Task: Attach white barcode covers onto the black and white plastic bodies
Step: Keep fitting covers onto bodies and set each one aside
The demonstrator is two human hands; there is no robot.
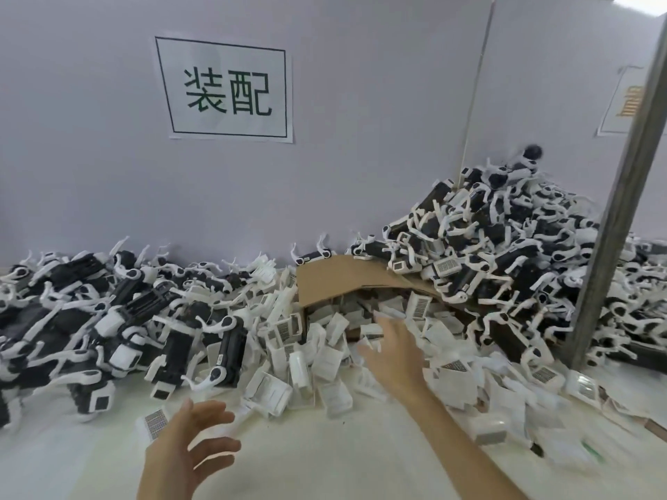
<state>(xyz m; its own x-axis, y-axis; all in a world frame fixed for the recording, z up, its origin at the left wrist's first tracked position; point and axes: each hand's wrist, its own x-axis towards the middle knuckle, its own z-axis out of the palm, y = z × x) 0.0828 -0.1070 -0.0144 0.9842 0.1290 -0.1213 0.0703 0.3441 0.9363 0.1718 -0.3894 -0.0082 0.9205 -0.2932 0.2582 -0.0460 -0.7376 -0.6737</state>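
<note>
Both grips are holding nothing: right grip (395, 350) is hovering, fingers spread, over white barcode covers (334, 364); left grip (187, 452), open, above tabletop (306, 460). Black and white plastic bodies (119, 319) are lying heaped left. Fetching step, likely; next needs pinching one cover.

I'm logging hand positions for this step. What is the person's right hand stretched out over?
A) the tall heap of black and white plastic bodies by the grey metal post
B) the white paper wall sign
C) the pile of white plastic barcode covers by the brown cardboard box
C: the right hand, fingers spread, hangs over the pile of white plastic barcode covers spilling in front of the brown cardboard box.
</note>
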